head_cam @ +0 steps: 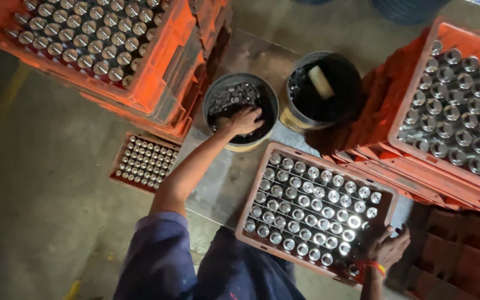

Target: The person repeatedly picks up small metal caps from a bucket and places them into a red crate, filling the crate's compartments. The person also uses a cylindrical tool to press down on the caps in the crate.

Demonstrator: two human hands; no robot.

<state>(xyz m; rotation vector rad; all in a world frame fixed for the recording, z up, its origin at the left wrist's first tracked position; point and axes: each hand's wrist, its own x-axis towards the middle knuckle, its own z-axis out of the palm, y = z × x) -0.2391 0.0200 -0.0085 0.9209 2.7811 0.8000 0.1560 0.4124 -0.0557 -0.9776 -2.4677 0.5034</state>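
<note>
Left hand (245, 120) is down in the near-left round black bucket (213, 94) of small shiny metal cylinders (234, 95), fingers curled among them — whether they grip one, I cannot tell. Looks like the picking-up step; next calls for lifting a piece across to the orange slotted tray (387, 194) just right, nearly full. Right hand (389, 247), fingers spread, steadies its near-right corner. A second bucket (344, 69) and stacked orange crates (162, 72) crowd both sides — tight path.
</note>
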